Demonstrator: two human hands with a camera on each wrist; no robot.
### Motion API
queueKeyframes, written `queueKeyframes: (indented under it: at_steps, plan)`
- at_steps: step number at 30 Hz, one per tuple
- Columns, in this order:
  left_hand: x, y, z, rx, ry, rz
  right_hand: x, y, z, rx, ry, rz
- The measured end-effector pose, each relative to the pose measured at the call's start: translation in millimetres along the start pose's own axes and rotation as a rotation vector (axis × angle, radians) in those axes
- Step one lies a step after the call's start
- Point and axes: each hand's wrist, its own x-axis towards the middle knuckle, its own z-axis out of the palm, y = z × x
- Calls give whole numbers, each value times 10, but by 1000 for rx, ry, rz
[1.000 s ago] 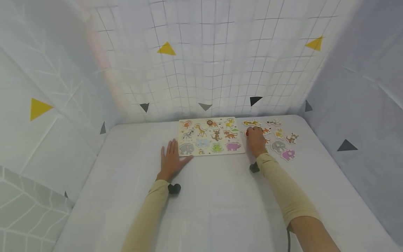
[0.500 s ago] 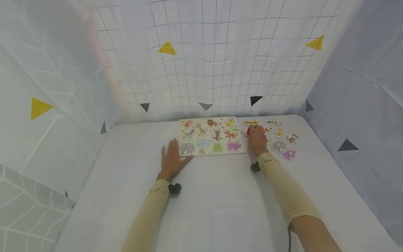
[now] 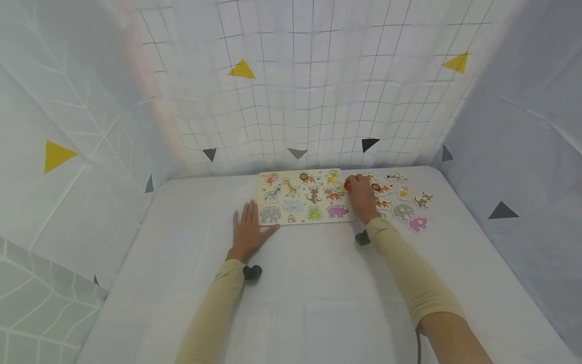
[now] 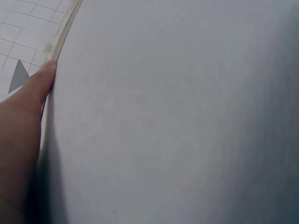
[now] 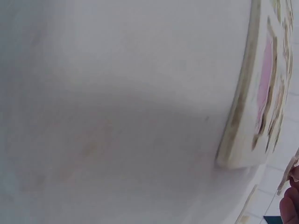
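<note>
A wooden animal puzzle board [image 3: 300,198] lies flat near the back of the table, showing a lion, zebra, giraffe, hippo and other animals. My left hand [image 3: 247,232] rests at its lower left corner, fingers straight and spread; in the left wrist view the thumb [image 4: 32,93] touches the board's edge. Just off the board's right side, my right hand [image 3: 362,197] pinches a puzzle piece [image 3: 347,186] with a red part showing. Its picture is mostly hidden by the fingers. In the right wrist view, the piece's edge [image 5: 286,177] shows beside the fingertips, raised off the table.
Several loose animal pieces lie right of the board, among them an elephant [image 3: 403,212], a purple hippo [image 3: 417,224], a kangaroo [image 3: 423,200] and a zebra [image 3: 397,176]. My right hand partly covers others. A gridded cloth wall [image 3: 282,111] stands behind the table.
My right hand has lifted the puzzle piece from among the loose ones and moved left to the board's right edge. The left hand has stayed put.
</note>
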Motion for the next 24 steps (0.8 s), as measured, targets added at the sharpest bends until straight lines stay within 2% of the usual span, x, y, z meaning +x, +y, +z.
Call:
queueKeyframes:
  at_steps: [16, 24]
  plan:
    - [24, -36, -19, -17, 4, 0, 99, -370, 114, 89, -30, -117]
    - [31, -22, -3, 12, -12, 1, 147, -559, 120, 132, -34, -169]
